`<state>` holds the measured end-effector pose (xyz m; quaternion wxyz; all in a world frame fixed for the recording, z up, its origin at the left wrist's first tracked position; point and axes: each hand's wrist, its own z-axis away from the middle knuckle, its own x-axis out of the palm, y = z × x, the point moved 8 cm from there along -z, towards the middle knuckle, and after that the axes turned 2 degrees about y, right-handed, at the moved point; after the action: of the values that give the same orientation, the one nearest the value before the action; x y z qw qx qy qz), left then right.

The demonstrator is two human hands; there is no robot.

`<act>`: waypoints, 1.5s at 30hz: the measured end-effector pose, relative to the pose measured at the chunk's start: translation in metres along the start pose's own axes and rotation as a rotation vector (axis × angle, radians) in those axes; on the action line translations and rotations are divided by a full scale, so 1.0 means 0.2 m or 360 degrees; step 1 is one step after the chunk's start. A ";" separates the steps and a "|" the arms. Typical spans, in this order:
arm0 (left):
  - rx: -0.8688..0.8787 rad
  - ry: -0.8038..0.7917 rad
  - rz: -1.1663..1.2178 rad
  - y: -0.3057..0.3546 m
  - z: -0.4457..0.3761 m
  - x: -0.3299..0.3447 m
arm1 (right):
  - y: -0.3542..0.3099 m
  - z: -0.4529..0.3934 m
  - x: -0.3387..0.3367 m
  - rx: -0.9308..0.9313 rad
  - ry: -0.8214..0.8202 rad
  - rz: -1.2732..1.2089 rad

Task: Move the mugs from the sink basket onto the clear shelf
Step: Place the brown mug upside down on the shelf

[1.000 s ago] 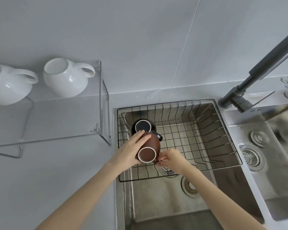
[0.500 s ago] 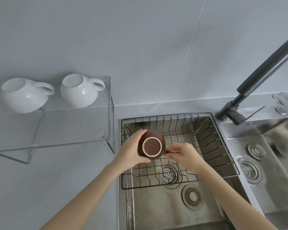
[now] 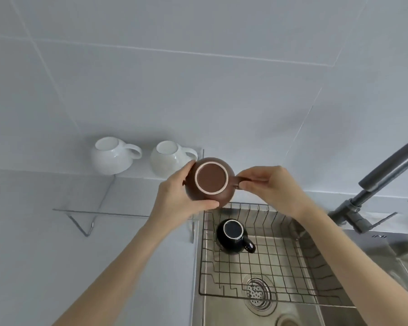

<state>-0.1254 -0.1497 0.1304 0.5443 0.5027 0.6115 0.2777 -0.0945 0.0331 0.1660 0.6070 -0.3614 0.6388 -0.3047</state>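
Note:
A brown mug [image 3: 210, 182] is held upside down in the air, above the right end of the clear shelf [image 3: 104, 211]. My left hand [image 3: 177, 196] cups its round body. My right hand [image 3: 266, 187] pinches its handle. A black mug [image 3: 232, 236] sits upside down in the wire sink basket [image 3: 269, 262], at its far left corner. Two white mugs [image 3: 112, 155] [image 3: 170, 157] stand upside down along the back of the shelf, handles pointing right.
The basket rests in a steel sink [image 3: 292, 311] with a round drain [image 3: 257, 292]. A dark faucet [image 3: 382, 175] arches at the right. A tiled wall [image 3: 198, 78] rises behind, and the shelf stands on a pale counter [image 3: 57, 267] left of the sink.
Both hands have lifted the brown mug out of the basket and carried it up and left toward the shelf. The black mug beneath it is now uncovered.

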 end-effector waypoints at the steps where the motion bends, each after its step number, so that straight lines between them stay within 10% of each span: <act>1: -0.0034 0.0054 -0.0003 -0.02 0.00 -0.08 | -0.05 -0.04 0.06 -0.0038 -0.0012 -0.0004; 18: -0.0576 0.0159 -0.0044 -0.58 -0.01 -0.91 | -0.33 -0.54 1.02 -0.0124 -0.0259 -0.0085; 45: -0.0737 0.0037 0.0029 -0.77 0.01 -1.06 | -0.30 -0.52 1.25 0.0016 -0.0213 -0.0192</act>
<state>-0.1930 -0.3970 0.0763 0.6356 0.3665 0.5331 0.4213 -0.1937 -0.2136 0.0857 0.6307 -0.4156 0.5724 -0.3192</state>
